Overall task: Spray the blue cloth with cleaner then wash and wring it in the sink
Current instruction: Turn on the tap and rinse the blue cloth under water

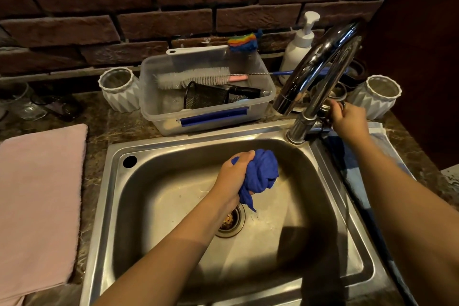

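Note:
My left hand point(232, 177) grips the bunched blue cloth point(263, 171) over the middle of the steel sink point(159, 156), just above the drain point(229, 220). A tail of the cloth hangs down below my fist. My right hand point(347, 119) is curled round the tap handle point(325, 113) behind the base of the chrome faucet point(318, 72). The spout arches to the left over the sink's back right corner. I see no water running. No spray bottle of cleaner is in view.
A clear plastic tub point(206, 117) holding brushes and a black mesh cup stands behind the sink. White ribbed pots point(119, 87) point(380, 97) flank it, with a soap pump bottle point(298, 47) at back. A pink towel point(39, 196) lies left; a blue-white towel point(360, 174) lies right.

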`<state>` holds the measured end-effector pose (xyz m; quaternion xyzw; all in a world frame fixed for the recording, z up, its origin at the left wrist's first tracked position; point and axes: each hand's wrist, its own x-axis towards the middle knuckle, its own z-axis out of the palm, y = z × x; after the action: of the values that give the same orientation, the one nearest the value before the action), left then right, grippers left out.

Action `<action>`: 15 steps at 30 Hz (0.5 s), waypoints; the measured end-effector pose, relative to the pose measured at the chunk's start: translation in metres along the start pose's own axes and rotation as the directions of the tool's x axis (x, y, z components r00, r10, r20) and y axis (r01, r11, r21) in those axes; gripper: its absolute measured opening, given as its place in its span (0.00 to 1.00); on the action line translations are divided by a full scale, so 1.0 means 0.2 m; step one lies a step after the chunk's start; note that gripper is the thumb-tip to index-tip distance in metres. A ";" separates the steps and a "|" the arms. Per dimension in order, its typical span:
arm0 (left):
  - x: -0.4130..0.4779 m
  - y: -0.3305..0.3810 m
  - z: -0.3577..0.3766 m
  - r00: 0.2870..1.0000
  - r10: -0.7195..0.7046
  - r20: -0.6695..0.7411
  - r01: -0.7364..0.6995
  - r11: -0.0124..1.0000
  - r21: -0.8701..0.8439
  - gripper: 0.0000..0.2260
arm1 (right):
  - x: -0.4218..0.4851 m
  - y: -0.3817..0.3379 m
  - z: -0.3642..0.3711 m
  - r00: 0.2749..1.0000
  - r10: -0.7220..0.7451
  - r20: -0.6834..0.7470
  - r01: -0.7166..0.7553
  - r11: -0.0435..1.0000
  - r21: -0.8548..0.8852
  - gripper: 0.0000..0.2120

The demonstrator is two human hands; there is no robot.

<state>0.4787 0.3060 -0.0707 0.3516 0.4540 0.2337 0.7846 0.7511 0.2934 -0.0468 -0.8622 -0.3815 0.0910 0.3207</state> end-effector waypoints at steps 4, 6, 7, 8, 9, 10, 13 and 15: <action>0.00 -0.01 0.01 1.000 -0.001 0.018 0.001 1.000 -0.007 0.06 | -0.01 0.03 0.01 1.000 -0.008 -0.019 0.009 0.999 0.037 0.22; 0.00 -0.01 0.01 1.000 -0.003 0.020 0.004 1.000 -0.014 0.06 | -0.01 0.03 0.01 1.000 -0.012 -0.025 0.013 0.999 0.043 0.21; 0.00 -0.01 0.01 1.000 -0.005 0.018 0.005 1.000 -0.017 0.06 | -0.01 0.03 0.01 0.999 -0.016 -0.028 0.017 0.999 0.047 0.20; 0.00 -0.01 0.01 1.000 -0.005 0.018 0.005 1.000 -0.018 0.06 | -0.01 0.03 0.01 0.999 -0.018 -0.030 0.020 0.998 0.053 0.19; 0.01 -0.01 0.01 1.000 -0.003 0.017 0.004 1.000 -0.015 0.06 | -0.01 0.04 0.01 0.999 -0.023 -0.032 0.025 0.998 0.056 0.19; 0.01 -0.01 0.01 1.000 -0.002 0.014 0.002 1.000 -0.010 0.06 | -0.01 0.04 0.01 0.999 -0.028 -0.034 0.030 0.998 0.058 0.19; 0.02 -0.02 0.01 1.000 -0.004 -0.003 0.004 1.000 0.004 0.07 | -0.01 0.05 0.02 0.999 -0.019 -0.037 0.022 0.996 0.082 0.21; 0.03 -0.03 0.01 1.000 -0.012 -0.006 0.012 1.000 0.010 0.07 | -0.02 0.06 0.02 0.999 -0.009 -0.046 0.014 0.994 0.106 0.23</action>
<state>0.4840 0.3054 -0.0768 0.3519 0.4595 0.2278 0.7830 0.7545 0.2870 -0.0587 -0.8435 -0.3737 0.0895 0.3754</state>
